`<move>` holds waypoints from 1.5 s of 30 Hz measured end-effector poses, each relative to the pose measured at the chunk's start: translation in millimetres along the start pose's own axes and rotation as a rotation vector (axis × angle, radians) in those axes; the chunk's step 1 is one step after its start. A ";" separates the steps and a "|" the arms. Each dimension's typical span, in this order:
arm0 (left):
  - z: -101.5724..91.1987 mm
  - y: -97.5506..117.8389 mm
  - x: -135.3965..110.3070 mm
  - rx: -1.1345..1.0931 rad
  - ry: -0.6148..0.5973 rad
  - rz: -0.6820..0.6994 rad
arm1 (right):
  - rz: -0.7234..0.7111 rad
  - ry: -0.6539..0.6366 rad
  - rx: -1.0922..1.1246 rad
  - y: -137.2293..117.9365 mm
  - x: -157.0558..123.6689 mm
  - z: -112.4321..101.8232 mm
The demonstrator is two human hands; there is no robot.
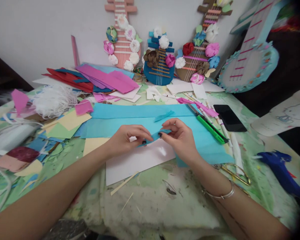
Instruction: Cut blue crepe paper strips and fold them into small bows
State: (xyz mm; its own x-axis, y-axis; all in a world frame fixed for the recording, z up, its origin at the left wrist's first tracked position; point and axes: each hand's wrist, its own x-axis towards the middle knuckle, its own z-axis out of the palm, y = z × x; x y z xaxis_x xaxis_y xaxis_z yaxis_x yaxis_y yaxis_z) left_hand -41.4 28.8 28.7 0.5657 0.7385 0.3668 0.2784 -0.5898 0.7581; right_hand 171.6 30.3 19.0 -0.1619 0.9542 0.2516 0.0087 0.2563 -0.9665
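Between my hands is a small strip of blue paper [156, 134], raised over a white sheet [137, 163]. My left hand [130, 138] pinches its left end between thumb and fingers. My right hand [180, 138] pinches the other end, thumb on top. Beneath and beyond lie wide sheets of blue crepe paper [140, 111]. A little blue scrap [164, 116] rests on them just past my fingers. To the right of my right hand a green utility knife [210, 128] lies slantwise on the blue paper.
Gold-handled scissors [237, 173], a black phone [230, 117] and a blue glue gun [281, 170] lie to the right. On the left are white string [53, 100] and paper scraps [65, 125]. Paper-flowered instrument models [158, 71] lean against the wall.
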 end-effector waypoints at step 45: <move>13.5 4.2 -4.2 -0.113 0.063 -0.189 | 0.133 -0.101 0.065 -6.9 4.5 -4.4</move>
State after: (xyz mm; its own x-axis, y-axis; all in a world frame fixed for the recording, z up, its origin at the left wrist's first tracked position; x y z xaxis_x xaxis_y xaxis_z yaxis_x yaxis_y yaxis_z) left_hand -32.2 18.7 23.1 0.4613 0.8534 0.2427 0.2838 -0.4011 0.8710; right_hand 175.2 33.5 27.0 -0.2619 0.9578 0.1184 -0.0264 0.1155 -0.9930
